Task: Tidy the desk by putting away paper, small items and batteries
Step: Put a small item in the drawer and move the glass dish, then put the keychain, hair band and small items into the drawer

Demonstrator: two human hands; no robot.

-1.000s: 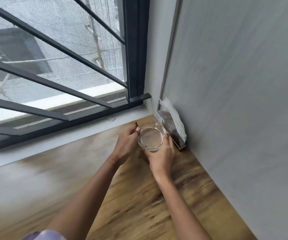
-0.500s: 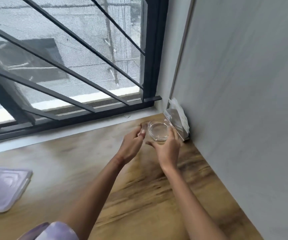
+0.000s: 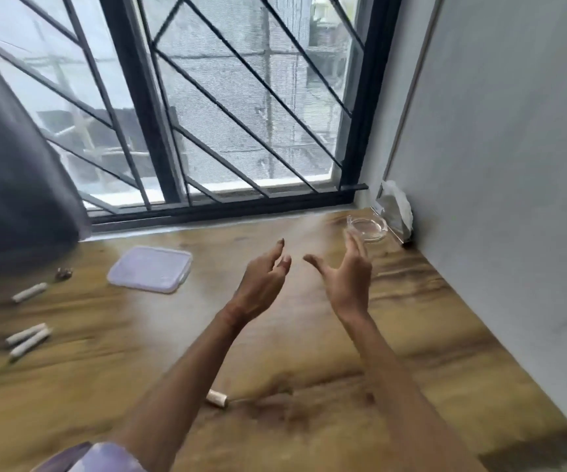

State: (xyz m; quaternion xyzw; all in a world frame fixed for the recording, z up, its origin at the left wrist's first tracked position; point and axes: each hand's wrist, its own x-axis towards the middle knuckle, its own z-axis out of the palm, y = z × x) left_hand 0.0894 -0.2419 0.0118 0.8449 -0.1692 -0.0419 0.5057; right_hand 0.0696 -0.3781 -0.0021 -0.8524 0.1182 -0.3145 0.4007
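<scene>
The wooden desk (image 3: pixel 411 335) ends at the grey wall (image 3: pixel 513 199) on the right, with open wood between the forearms and that wall. Nearest, one battery (image 3: pixel 217 399) lies beside the left forearm. At the left lie a pair of batteries (image 3: pixel 28 340), a single battery (image 3: pixel 30 292), a small brown item (image 3: pixel 63 274) and a flat plastic lid (image 3: pixel 150 269). Mid-desk, the left hand (image 3: pixel 261 284) and right hand (image 3: pixel 348 281) hover apart with fingers spread, holding nothing. In the far right corner a glass dish (image 3: pixel 366 227) sits beside a paper holder (image 3: pixel 394 212), under the window (image 3: pixel 241 114).
</scene>
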